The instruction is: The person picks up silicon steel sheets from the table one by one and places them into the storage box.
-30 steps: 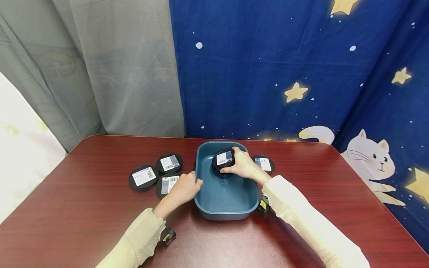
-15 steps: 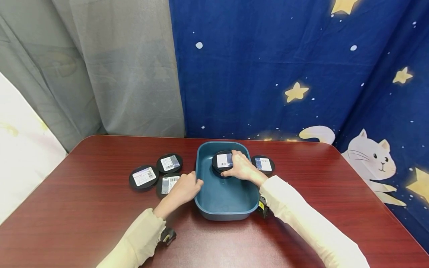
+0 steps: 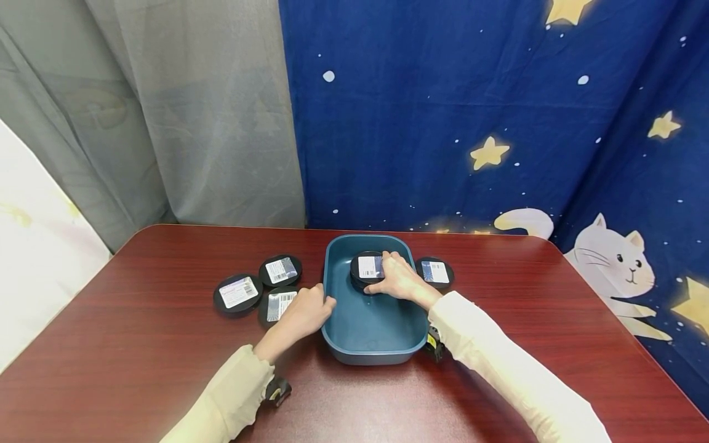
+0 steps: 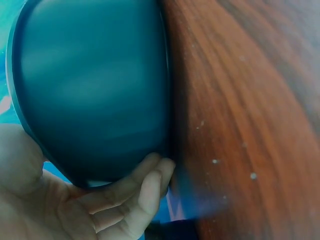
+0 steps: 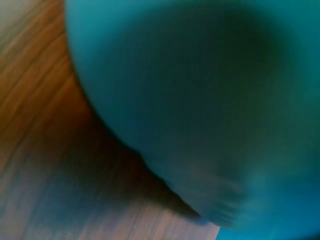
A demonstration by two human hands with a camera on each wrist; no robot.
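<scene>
A blue rectangular plastic bin point(image 3: 371, 329) stands on the table. My left hand point(image 3: 306, 312) holds its left side at the rim; in the left wrist view the fingers point(image 4: 149, 192) lie against the bin's outer wall. Inside the bin's far half, my right hand point(image 3: 400, 279) grips a flat round black container point(image 3: 369, 267) with a white and blue label. This container sits over another dark round one, mostly hidden below it. The right wrist view is blurred and shows mainly the bin wall point(image 5: 100, 65).
Left of the bin, three similar labelled black containers lie close together: one at the far side point(image 3: 280, 269), one at the left point(image 3: 237, 293), one partly behind the left hand point(image 3: 277, 305). Another point(image 3: 434, 271) lies right of the bin. Curtains hang behind the table point(image 3: 166, 369).
My right hand has lowered the container slightly, and it now lies flatter and lined up over the one beneath. The left hand and the bin have stayed put.
</scene>
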